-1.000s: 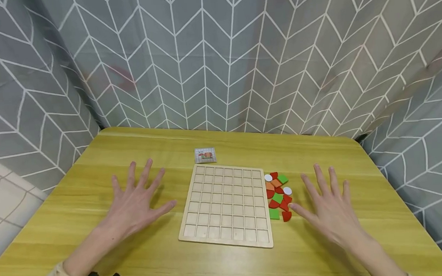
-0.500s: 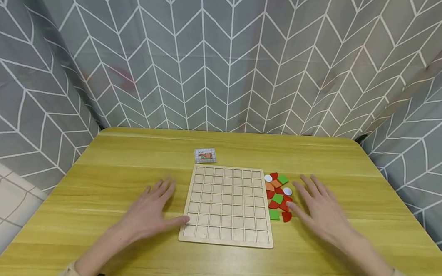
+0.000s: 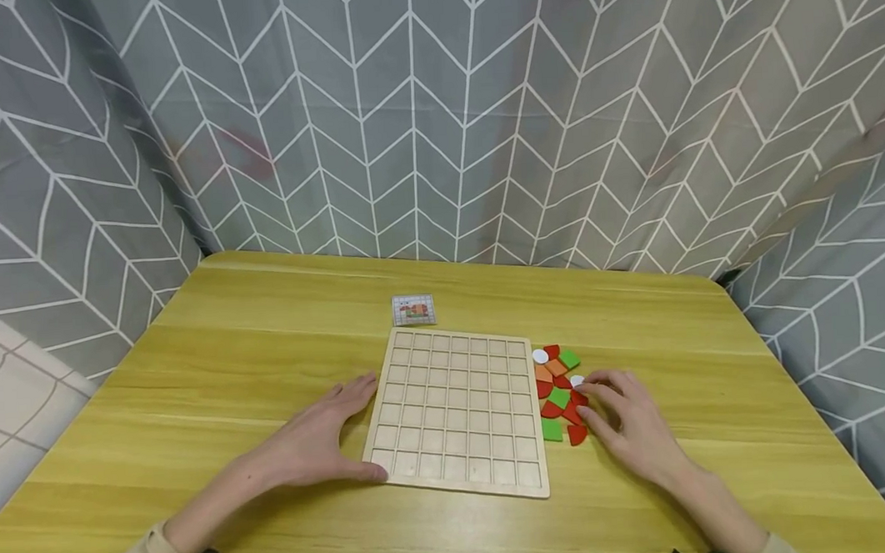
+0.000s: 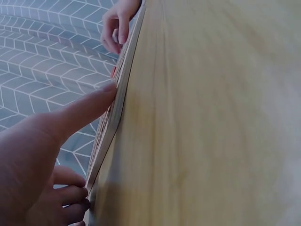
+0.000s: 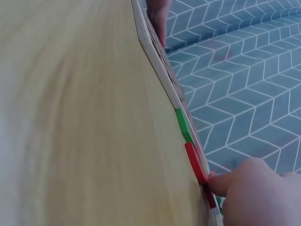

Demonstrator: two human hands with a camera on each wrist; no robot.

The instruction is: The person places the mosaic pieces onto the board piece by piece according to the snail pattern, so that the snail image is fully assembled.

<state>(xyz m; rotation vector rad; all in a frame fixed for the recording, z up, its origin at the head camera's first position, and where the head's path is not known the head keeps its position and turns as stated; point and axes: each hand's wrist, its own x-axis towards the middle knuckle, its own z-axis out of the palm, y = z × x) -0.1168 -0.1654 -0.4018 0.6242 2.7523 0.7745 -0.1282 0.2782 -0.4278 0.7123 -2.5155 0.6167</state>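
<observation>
A square wooden grid board [image 3: 457, 409] lies on the table between the hands. My left hand [image 3: 312, 442] is at its left side: the thumb rests on the near left corner, and the fingers touch the left edge. In the left wrist view, that thumb [image 4: 89, 110] reaches over the board's rim. My right hand [image 3: 638, 429] is bent over a loose group of flat coloured tiles right of the board. Its thumb and forefinger stand apart around a red tile [image 3: 579, 397], beside a white round tile [image 3: 576, 380]. Whether they press on it is unclear.
Green tiles [image 3: 551, 429], a red quarter-round tile [image 3: 577, 435] and an orange tile [image 3: 556, 367] lie along the board's right edge. A small picture card [image 3: 413, 310] lies behind the board. A patterned grey curtain [image 3: 435, 126] surrounds the wooden table [image 3: 279, 318].
Both hands have come down and inward. The left hand has reached the board's left edge and corner; the right has moved over the tiles, its fingers bending. Board and tiles look unmoved.
</observation>
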